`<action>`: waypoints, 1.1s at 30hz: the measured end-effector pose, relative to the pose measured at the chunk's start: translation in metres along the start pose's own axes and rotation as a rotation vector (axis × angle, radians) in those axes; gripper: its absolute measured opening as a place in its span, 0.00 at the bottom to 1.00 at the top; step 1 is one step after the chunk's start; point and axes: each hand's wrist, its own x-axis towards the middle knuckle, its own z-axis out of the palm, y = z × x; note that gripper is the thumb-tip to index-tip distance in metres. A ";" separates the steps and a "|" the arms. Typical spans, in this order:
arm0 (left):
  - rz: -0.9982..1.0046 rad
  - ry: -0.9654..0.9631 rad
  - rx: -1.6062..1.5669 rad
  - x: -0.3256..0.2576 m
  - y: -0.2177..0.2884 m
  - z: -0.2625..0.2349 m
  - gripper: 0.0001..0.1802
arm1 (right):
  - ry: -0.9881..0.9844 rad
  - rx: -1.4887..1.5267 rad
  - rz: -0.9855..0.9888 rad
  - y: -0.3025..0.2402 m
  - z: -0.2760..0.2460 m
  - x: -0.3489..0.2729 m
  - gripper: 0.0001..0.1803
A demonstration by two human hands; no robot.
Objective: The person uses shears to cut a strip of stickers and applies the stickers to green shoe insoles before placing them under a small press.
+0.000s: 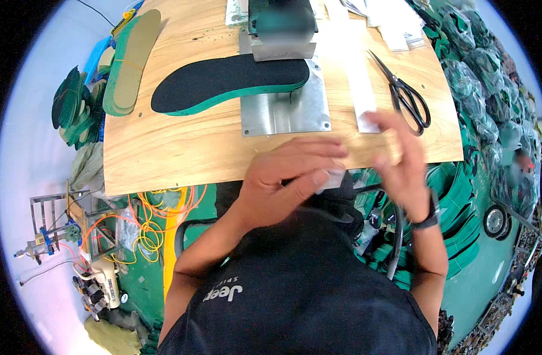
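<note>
My left hand (282, 177) is at the table's front edge, its thumb and fingers closed on a small whitish, translucent piece (333, 178). Just right of it, my right hand (404, 165) is raised and blurred, fingers apart, with nothing visible in it. Its fingertips are close to the near end of a long white strip (359, 89) lying on the table. Beyond my left hand, a black-topped insole stack with green edges (223, 83) lies with its right part under a metal bracket (284, 52). Beneath it is a shiny metal plate (285, 118).
Black-handled scissors (408, 100) lie on the right of the wooden table (182, 154). A banded stack of tan and green insoles (132, 65) stands at the left. Bagged green pieces (478, 71) are piled at right. Orange and yellow hoses (149, 231) cover the floor at left.
</note>
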 end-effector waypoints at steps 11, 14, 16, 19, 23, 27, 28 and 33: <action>-0.023 0.251 0.199 0.000 -0.003 -0.045 0.11 | -0.106 0.665 0.267 -0.045 0.090 0.015 0.11; 0.140 0.254 0.652 0.033 0.001 -0.098 0.13 | 0.049 0.832 0.601 -0.041 0.095 0.028 0.13; 0.262 0.127 0.965 0.057 0.004 -0.140 0.24 | 0.100 0.979 0.683 -0.036 0.100 0.041 0.12; 0.103 -0.101 1.115 0.074 -0.008 -0.160 0.33 | 0.144 1.141 0.797 -0.027 0.108 0.056 0.11; -0.104 -0.213 1.204 0.081 -0.021 -0.157 0.40 | 0.148 1.178 0.908 -0.023 0.110 0.071 0.11; -0.113 -0.161 1.209 0.083 -0.025 -0.158 0.38 | 0.128 1.145 0.961 -0.019 0.108 0.084 0.13; -0.105 -0.150 1.206 0.083 -0.026 -0.157 0.37 | 0.160 1.108 0.962 -0.020 0.110 0.088 0.14; -0.098 -0.105 1.211 0.080 -0.024 -0.153 0.35 | 0.204 1.139 0.978 -0.020 0.114 0.093 0.15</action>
